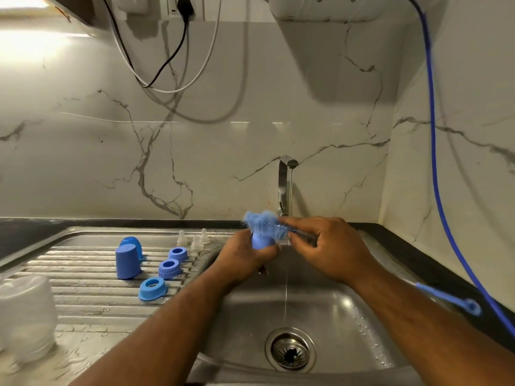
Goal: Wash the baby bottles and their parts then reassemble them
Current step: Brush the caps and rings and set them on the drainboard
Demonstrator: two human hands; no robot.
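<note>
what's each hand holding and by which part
The left hand grips a blue cap round its body; the right hand holds the brush by its handle.

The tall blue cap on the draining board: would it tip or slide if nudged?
Probably light: the tall blue cap looks like hollow plastic. Standing on the ribbed, wet draining board, it may slide, or catch a rib and tip.

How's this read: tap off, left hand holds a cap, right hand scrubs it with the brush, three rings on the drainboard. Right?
Tap is on, not off: the head view shows a thin stream into the sink. Rest holds: left hand holds the cap, right hand scrubs it with the brush, three rings on the drainboard.
</note>
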